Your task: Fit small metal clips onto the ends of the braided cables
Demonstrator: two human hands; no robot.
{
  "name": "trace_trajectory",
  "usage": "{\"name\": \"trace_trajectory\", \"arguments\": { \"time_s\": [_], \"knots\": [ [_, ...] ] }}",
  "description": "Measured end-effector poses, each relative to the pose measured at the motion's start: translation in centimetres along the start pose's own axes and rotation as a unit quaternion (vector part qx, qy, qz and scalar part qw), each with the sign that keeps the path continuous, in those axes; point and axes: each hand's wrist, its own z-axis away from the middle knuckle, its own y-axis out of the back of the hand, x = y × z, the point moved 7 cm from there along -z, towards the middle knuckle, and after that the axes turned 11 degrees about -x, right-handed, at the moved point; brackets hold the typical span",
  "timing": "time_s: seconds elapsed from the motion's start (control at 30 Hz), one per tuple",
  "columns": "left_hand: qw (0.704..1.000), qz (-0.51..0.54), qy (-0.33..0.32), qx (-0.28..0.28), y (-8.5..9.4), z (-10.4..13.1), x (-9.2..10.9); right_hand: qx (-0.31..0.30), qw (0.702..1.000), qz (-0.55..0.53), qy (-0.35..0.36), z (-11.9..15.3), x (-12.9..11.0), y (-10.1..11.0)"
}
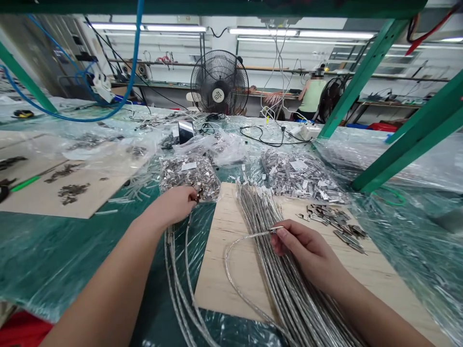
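The right hand [307, 248] pinches one silver cable's [249, 237] end above the cable bundle [267, 231] on a plywood board [224, 255]. The left hand [177, 205] grips metal connectors from a bag [190, 176]; loose connectors [336, 224] lie nearby.

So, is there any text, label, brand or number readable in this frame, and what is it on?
None can be read.
Fan: round hub badge carries a mark, too small to read.
Bags of metal parts: white labels, print blurred.
Right bag: white label, blurred.
Phone: screen shows only glare.
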Motion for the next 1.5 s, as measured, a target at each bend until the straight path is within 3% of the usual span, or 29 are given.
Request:
{"name": "trace_trajectory", "arguments": {
  "time_s": [0.13, 0.23, 0.47, 0.67, 0.83, 1.0, 1.03, 1.2, 1.27, 1.5],
  "knots": [
    [0.999, -0.042, -0.008, 0.008, -1.7, -1.1, 0.3, -0.001, 1.000, 0.001, -0.001, 0.1, 0.0, -0.1],
    [0.999, -0.048, -0.010, 0.021, -1.9, -1.4, 0.8, -0.001, 1.000, 0.009, -0.003, 0.1, 0.0, -0.2],
    [0.998, 0.002, 0.017, 0.062, 0.3, -1.1, -0.3, -0.004, 1.000, 0.028, -0.004, 0.0, -0.5, -0.1],
    [0.986, 0.133, 0.033, 0.098, 1.6, -0.1, -1.0, -0.002, 1.000, 0.022, -0.003, 0.0, -0.3, 0.1],
    [0.951, 0.297, -0.056, 0.066, 0.3, 1.1, 3.5, 0.011, 1.000, -0.005, 0.004, 0.0, -0.5, 0.1],
    [0.850, 0.504, -0.140, -0.070, -3.4, 2.1, 8.6, 0.057, 0.996, -0.063, 0.010, 0.0, -0.6, 0.5],
    [0.844, 0.508, -0.150, -0.081, -4.0, 2.3, 9.2, 0.066, 0.995, -0.071, 0.010, 0.0, -0.6, 0.6],
    [0.921, 0.332, -0.205, -0.016, -5.5, 3.8, 11.3, 0.090, 0.991, -0.096, -0.002, -0.1, -0.6, 0.9],
    [0.937, 0.262, -0.232, 0.015, -5.9, 4.5, 12.0, 0.093, 0.990, -0.107, -0.003, -0.1, -0.5, 0.9],
    [0.917, 0.126, -0.365, 0.103, -6.0, 6.1, 14.4, 0.094, 0.986, -0.136, -0.019, 0.0, -0.1, 0.7]
  ]
}}
